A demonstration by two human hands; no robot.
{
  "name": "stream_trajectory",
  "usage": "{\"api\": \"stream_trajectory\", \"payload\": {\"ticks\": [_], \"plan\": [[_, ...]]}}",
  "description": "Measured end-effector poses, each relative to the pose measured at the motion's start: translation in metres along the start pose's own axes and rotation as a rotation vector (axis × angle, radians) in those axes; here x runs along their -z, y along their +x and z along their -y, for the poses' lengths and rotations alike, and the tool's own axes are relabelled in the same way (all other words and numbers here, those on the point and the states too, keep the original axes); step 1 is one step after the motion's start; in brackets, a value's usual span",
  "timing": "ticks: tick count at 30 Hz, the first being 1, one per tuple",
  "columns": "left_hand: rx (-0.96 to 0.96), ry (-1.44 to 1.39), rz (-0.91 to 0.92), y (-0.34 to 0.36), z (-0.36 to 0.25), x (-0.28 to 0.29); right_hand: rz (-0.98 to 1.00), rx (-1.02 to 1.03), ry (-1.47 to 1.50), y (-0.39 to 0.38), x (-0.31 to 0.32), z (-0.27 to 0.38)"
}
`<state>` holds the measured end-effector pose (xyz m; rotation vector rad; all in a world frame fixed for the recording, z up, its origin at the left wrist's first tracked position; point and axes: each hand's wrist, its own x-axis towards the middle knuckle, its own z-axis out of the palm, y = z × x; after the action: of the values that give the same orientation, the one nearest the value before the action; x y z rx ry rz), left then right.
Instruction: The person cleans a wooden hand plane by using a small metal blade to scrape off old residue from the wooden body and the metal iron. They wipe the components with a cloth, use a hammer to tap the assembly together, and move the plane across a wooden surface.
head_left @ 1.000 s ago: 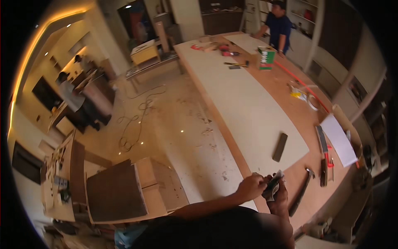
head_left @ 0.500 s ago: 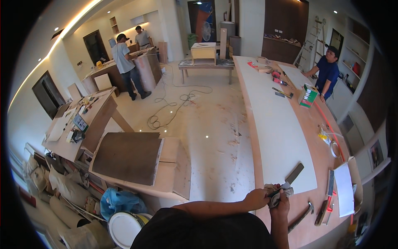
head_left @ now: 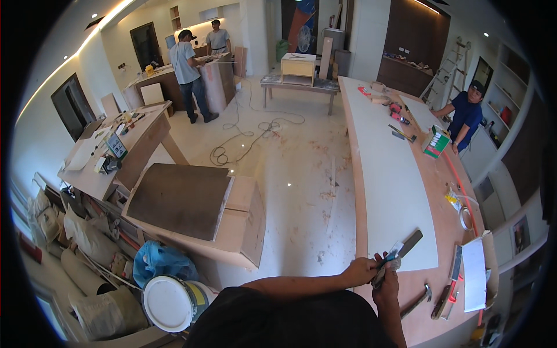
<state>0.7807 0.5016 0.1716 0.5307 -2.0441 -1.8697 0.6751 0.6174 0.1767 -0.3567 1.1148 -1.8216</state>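
Above the near end of the long workbench [head_left: 400, 290], my two hands meet at a flat-bladed hand tool [head_left: 394, 252] with a pale blade and a teal part. My left hand [head_left: 361, 272] is closed round its lower end. My right hand [head_left: 386, 287] is closed on a crumpled grey rag [head_left: 378, 279] pressed against the tool. A dark rectangular strip [head_left: 412, 246] extends beyond the blade; I cannot tell whether it belongs to the tool or lies behind it. My fingers partly hide the handle. A claw hammer [head_left: 419, 298] lies on the bench right of my right hand.
A white sheet [head_left: 391, 174] covers much of the bench. Saw-like tools [head_left: 449, 284] and an open carton [head_left: 490, 269] sit at right. A worker in blue [head_left: 464, 116] leans at the far side. Left are a cardboard box [head_left: 243, 232] and a lidded bucket [head_left: 168, 304]. Cables [head_left: 238, 139] cross the floor.
The rag has shifted down off the tool's blade, so more pale metal and teal show. My view has tilted slightly, moving the room a little in frame.
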Motion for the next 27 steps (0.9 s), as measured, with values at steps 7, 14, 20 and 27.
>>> {"api": "stream_trajectory", "payload": {"ticks": [7,14,20,27], "plan": [[0.004,-0.251,0.007,-0.006,0.003,-0.008,0.179,-0.245,-0.035,-0.008,0.049,-0.004],[-0.110,0.036,-0.003,-0.003,0.005,-0.009,0.066,-0.316,-0.382,-0.016,0.077,0.004],[0.001,0.154,-0.005,0.001,-0.007,-0.005,-0.023,-0.176,0.357,-0.017,0.112,0.000],[0.028,-0.066,0.033,0.001,-0.017,-0.017,0.064,0.017,0.423,-0.039,0.038,0.018]]}}
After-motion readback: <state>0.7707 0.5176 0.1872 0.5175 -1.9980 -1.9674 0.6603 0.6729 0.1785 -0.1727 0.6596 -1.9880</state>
